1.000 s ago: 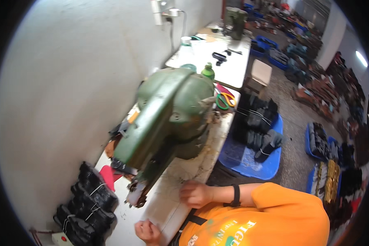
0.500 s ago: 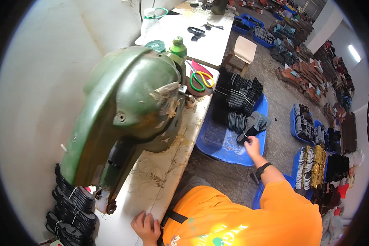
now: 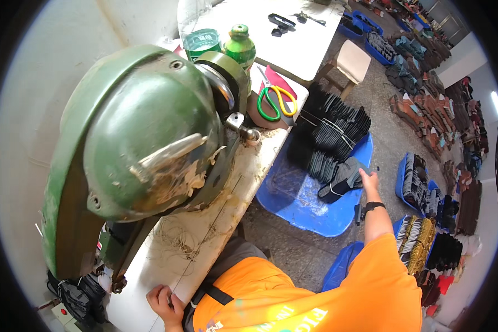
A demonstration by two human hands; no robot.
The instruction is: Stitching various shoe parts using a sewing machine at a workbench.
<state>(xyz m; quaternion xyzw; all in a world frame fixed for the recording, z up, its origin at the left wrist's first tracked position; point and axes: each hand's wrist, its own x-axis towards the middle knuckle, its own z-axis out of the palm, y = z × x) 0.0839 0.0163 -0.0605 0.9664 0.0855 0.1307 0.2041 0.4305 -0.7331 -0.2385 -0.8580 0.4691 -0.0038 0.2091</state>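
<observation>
My right hand [image 3: 369, 180] reaches out over a blue tub [image 3: 299, 207], its fingers closed on the right end of a grey and black shoe upper [image 3: 346, 180]. Beside that piece lie bundled black shoe uppers [image 3: 337, 130], tied with pale string and piled at the tub's far side. My left hand [image 3: 166, 305] rests at the near edge of the white table [image 3: 205, 243], fingers loosely bent, thumb apart, nothing in it. A large green sewing machine [image 3: 149, 133] stands on the table between that hand and the bottles.
Green-and-yellow-handled scissors [image 3: 275, 105] lie beyond the machine, near a green bottle [image 3: 239, 47] and a clear bottle [image 3: 201, 41]. A stool [image 3: 351, 61] stands past the tub. More tubs [image 3: 412, 177] and shoe-upper piles [image 3: 420, 116] line the floor at right.
My right hand has moved from the dark end of the grey and black upper to its right end. My left hand's fingers have bent more. The view has shifted.
</observation>
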